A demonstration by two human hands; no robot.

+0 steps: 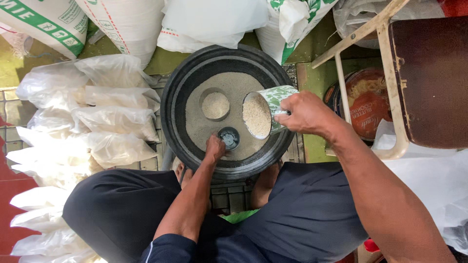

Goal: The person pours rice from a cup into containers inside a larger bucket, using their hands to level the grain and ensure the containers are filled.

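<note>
While the right hand (304,113) grips a green-and-white mug (267,109) full of pale grain, tipped on its side over the right half of a black basin (175,92), the left hand (214,146) closes round a small dark cup (229,138) near the basin's front edge. A round tin (215,105) sits sunk in the grain (234,80) at the middle. Room is tight — filled clear bags (105,122) crowd the basin's left rim, white sacks (131,24) press its far edge, and a wooden stool (385,73) over a red tin (365,104) stands at the right.
</note>
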